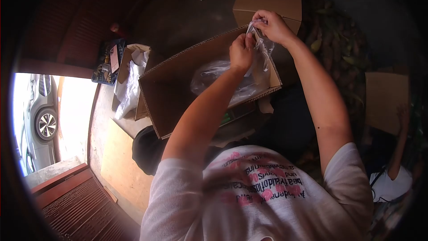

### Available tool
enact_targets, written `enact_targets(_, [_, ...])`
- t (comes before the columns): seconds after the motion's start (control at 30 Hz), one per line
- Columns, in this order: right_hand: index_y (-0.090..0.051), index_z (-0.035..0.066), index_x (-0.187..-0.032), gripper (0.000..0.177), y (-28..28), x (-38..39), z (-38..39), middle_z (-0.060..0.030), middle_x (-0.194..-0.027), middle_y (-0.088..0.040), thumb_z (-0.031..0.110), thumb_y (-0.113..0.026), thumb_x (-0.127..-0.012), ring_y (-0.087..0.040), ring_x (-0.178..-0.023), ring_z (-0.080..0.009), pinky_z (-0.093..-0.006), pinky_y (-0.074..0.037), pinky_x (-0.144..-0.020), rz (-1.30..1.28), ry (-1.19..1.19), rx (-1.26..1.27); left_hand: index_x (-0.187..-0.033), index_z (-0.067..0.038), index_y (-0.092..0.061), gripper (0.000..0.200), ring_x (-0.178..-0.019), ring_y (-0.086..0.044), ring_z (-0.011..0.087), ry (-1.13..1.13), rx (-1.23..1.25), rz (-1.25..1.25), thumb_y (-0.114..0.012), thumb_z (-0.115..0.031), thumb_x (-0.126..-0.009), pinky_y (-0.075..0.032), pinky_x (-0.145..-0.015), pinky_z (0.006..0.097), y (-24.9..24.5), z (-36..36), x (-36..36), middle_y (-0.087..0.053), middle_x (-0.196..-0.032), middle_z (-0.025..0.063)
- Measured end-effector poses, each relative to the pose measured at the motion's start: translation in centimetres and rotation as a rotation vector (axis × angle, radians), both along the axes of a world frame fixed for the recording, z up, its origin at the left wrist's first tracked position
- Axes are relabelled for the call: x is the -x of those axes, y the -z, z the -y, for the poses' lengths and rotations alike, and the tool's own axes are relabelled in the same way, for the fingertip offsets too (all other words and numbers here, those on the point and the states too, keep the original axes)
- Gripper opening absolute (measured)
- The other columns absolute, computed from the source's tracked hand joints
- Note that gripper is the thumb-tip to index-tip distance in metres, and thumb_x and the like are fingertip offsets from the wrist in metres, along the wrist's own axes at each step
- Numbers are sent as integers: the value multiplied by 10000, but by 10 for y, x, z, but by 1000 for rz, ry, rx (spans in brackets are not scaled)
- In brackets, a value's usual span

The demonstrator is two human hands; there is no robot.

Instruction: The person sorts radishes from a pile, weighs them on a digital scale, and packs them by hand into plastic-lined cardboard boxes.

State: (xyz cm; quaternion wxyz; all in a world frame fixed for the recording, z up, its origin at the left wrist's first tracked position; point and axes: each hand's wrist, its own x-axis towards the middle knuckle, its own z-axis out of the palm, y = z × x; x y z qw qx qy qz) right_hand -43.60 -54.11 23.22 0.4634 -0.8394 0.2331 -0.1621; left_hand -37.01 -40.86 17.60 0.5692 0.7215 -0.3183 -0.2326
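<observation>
A large open cardboard box (171,69) stands in front of me, with a clear plastic bag (209,76) lying inside it and rising over its far right corner. My left hand (241,52) is closed on the gathered edge of this bag, above the box. Just beyond it, my right hand (273,27) pinches the same edge at the corner, fingers pressed together. Both hands are close to each other, and the fingertips partly hide the plastic between them.
Behind stands a closed cardboard box (267,0). At left is a smaller box (122,80) with plastic inside. Long brownish-green produce (339,40) lies heaped at right, near another carton (387,100) and a co-worker's arm (398,147). A car (42,120) shows through the doorway.
</observation>
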Motion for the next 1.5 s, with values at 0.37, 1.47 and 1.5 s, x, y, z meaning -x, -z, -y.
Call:
enact_targets(0.37, [-654, 25, -796, 84, 43, -10, 11, -34, -637, -575, 91, -609, -823, -515, -538, -116, -292, -387, -472, -369, 172, -416, -866, 8, -640, 478, -750, -617, 236, -37, -230, -90, -494, -441, -942, -472, -735, 361, 40, 13, -3, -639, -747, 136])
enact_targets(1.47, [-599, 128, -1150, 308, -25, 7, -128, -150, -906, -659, 76, -586, -846, -620, -889, -382, -468, -494, -787, -669, -985, 446, -1345, -7, -431, 550, -1012, -595, 191, 137, -533, 0, -622, -72, -833, -485, -839, 289, -46, -221, -102, -610, -1083, 125])
enact_targets(1.5, [-600, 124, -1143, 309, -22, -1, -131, -143, -915, -659, 75, -591, -838, -618, -898, -377, -466, -493, -791, -569, -947, 498, -1349, -7, -429, 532, -997, -602, 190, 134, -509, 109, -594, -57, -845, -486, -835, 285, -50, -225, -103, -617, -1048, 121])
